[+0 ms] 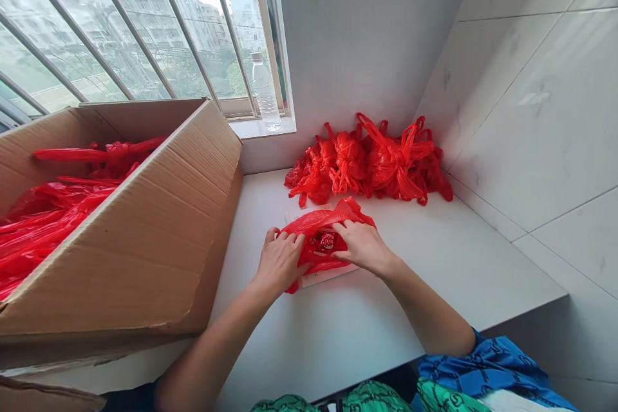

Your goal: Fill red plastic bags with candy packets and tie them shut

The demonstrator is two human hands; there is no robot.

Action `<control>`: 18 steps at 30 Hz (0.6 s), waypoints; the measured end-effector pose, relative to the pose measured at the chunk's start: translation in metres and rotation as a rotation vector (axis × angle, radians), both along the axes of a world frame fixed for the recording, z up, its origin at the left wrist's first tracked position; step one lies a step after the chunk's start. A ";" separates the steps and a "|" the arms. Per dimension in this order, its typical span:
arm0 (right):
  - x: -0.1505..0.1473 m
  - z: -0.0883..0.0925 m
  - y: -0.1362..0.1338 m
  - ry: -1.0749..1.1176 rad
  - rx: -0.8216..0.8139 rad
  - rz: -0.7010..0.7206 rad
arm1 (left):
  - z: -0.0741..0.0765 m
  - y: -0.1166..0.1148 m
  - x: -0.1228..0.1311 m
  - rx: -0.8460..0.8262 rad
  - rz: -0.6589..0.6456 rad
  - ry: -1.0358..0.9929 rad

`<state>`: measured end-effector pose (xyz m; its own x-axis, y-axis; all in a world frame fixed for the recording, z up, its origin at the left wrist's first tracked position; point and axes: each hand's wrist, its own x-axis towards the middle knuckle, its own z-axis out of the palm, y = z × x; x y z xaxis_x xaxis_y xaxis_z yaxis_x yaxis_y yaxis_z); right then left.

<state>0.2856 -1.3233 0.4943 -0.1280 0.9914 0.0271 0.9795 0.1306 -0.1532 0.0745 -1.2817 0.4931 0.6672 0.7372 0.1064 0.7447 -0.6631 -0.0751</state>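
Note:
A red plastic bag [350, 207] lies on the white countertop with its mouth spread apart. My left hand [282, 262] grips the bag's left rim, fingers curled over the edge. On the opposite side my right hand [365, 246] holds the right rim, its fingers reaching partly into the mouth. Between the hands, a small dark red packet with white print [327, 242] shows inside the bag; its lettering is too small to read. Under the bag lies a flat white printed thing [324, 277], mostly covered.
Several tied red bags [386, 158] sit in a row against the back wall. At the left stands a large open cardboard box [159, 251] holding red plastic bags [58, 206]. A clear water bottle [264, 93] stands on the sill by the barred window. The countertop [463, 257] ends at a front edge.

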 end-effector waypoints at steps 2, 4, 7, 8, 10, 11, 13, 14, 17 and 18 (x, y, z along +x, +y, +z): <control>-0.008 -0.003 0.002 0.003 0.142 0.059 | 0.000 0.002 0.002 -0.013 -0.021 -0.003; -0.014 -0.008 0.006 -0.003 0.190 0.077 | -0.002 0.005 0.003 -0.046 -0.045 -0.004; -0.015 -0.019 0.011 -0.021 0.067 0.002 | -0.008 0.010 0.000 -0.108 -0.018 0.022; -0.013 -0.022 0.011 -0.015 0.021 -0.018 | -0.010 0.012 -0.002 -0.129 -0.003 0.032; -0.008 -0.023 0.012 0.049 -0.021 0.000 | -0.014 0.014 -0.008 -0.159 -0.001 0.039; -0.005 -0.022 0.011 0.108 -0.012 0.027 | -0.016 0.015 -0.010 -0.163 -0.011 0.035; 0.002 -0.017 0.009 0.262 0.031 0.085 | -0.017 0.017 -0.014 -0.145 -0.026 0.006; 0.005 -0.014 0.008 0.356 0.051 0.104 | -0.017 0.018 -0.016 -0.121 -0.030 -0.025; 0.013 -0.004 0.005 0.599 0.091 0.101 | -0.013 0.021 -0.016 -0.015 -0.048 -0.176; 0.014 -0.001 0.004 0.645 0.108 0.083 | -0.012 0.022 -0.014 0.015 -0.055 -0.225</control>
